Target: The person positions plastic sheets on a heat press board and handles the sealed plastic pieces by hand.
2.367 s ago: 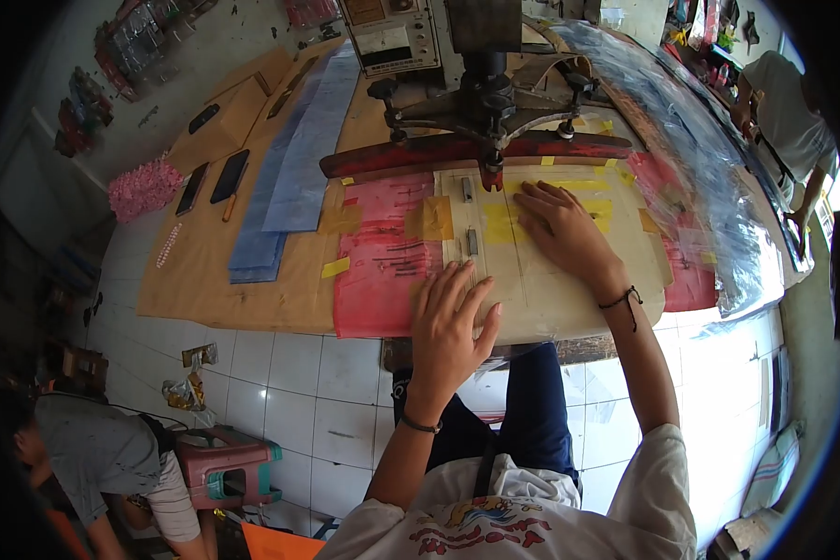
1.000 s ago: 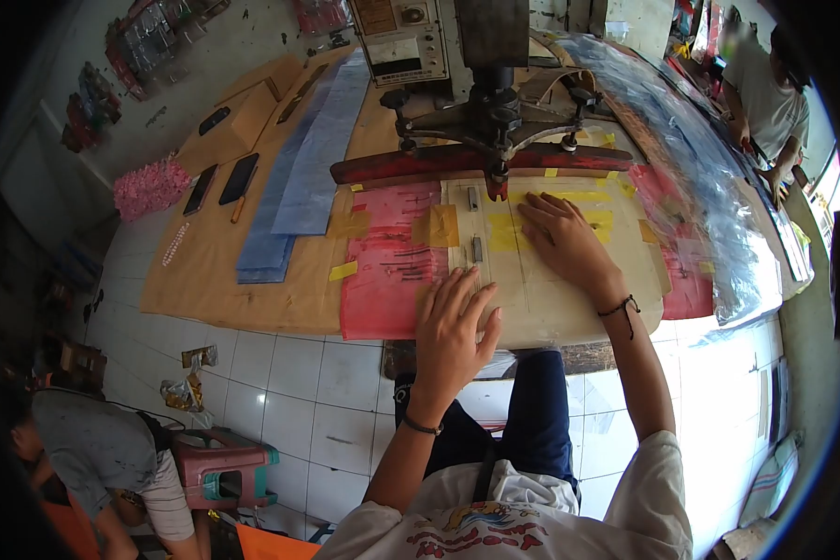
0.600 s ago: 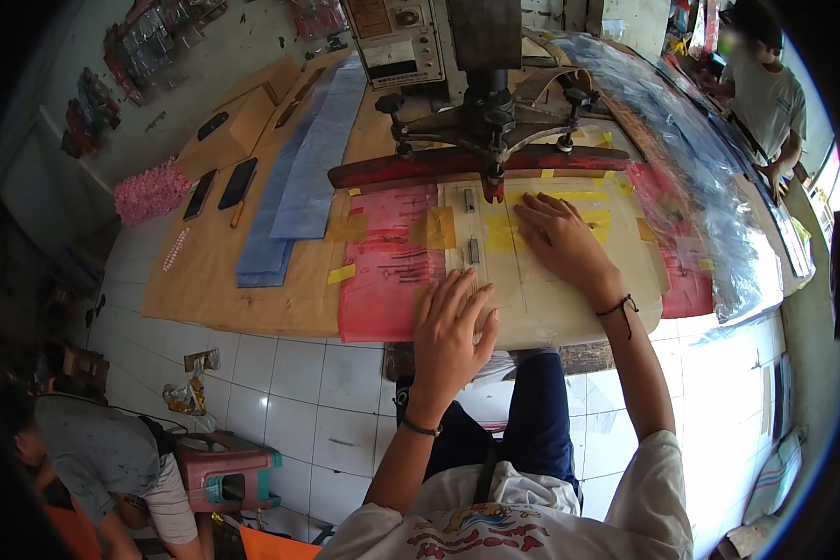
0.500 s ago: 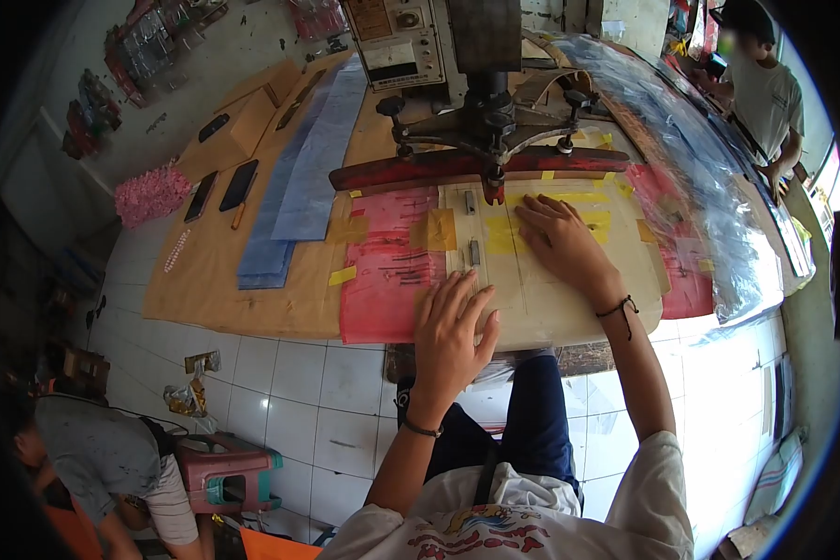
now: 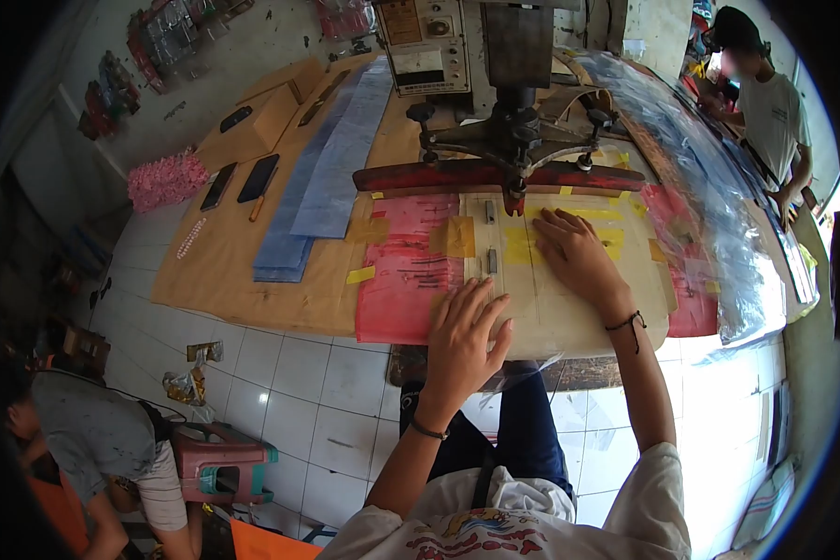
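My left hand (image 5: 467,327) lies flat with fingers spread, near the front edge where a red plastic sheet (image 5: 394,313) meets a beige sheet (image 5: 555,322). My right hand (image 5: 579,261) rests palm down on the beige sheet, fingertips by yellow tape (image 5: 520,245). Two small metal pieces sit left of that tape, the nearer metal piece (image 5: 493,261) just beyond my left fingertips. Behind my hands, a press head (image 5: 523,140) carries a long red-edged bar (image 5: 420,177) across the sheets. Whether any thin film lies under my palms cannot be made out.
Blue plastic strips (image 5: 319,196), phones (image 5: 258,177) and a pink bundle (image 5: 166,179) lie on the left of the table. Clear plastic film (image 5: 691,187) covers the right side, where a person (image 5: 770,112) stands. Another person (image 5: 103,439) bends at lower left near a stool (image 5: 219,462).
The camera view has shifted, so the table and press appear farther right. Both hands keep about the same places on the sheets.
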The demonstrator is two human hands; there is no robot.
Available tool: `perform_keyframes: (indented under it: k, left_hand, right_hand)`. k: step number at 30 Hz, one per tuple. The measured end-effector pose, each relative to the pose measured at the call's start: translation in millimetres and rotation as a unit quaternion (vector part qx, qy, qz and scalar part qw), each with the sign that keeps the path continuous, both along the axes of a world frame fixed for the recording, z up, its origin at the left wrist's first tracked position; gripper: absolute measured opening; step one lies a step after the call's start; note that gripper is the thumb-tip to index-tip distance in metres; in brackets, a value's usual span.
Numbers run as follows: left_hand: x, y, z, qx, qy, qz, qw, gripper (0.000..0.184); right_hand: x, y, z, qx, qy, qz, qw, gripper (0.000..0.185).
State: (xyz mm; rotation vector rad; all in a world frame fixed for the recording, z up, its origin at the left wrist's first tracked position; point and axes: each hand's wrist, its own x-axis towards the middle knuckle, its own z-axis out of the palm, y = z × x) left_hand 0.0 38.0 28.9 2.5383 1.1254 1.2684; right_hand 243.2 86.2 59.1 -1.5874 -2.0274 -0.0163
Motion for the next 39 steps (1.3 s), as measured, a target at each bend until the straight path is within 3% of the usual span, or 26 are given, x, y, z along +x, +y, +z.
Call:
perform_keyframes:
  k: [39]
  left_hand:
    - [-0.1,0.2,-1.5,0.013,0.006,0.001,1.0,0.03]
  right_hand:
    - [1.1,0.1,-4.9,0.004,0.016,-0.002,1.0,0.037]
